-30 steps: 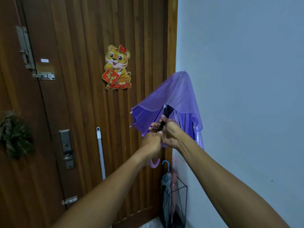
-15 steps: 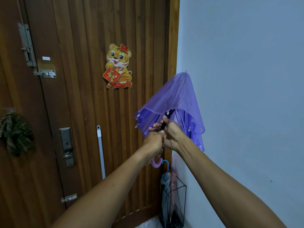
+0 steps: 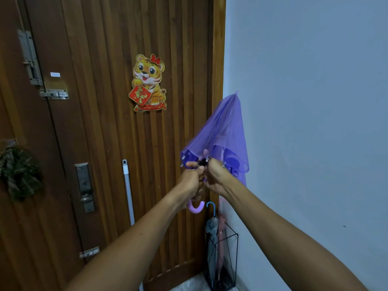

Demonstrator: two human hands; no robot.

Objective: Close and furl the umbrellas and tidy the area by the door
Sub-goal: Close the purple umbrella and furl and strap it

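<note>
Facing a wooden door [image 3: 105, 143] and pale wall [image 3: 315, 101], the left hand [image 3: 192, 181] grips the shaft of the purple umbrella [image 3: 222, 133] and the right hand [image 3: 218, 177] clasps its black runner [image 3: 202, 162], canopy half-folded just above the fingers [image 3: 192, 164]; I'd pull the runner straight down till it latches.

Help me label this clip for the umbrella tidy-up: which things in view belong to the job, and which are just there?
Job: purple umbrella, gripped by left hand and right hand; wire stand holding blue-handled umbrella and pink umbrella.
Just there: tiger sticker, white pole, door lock, wreath.
</note>
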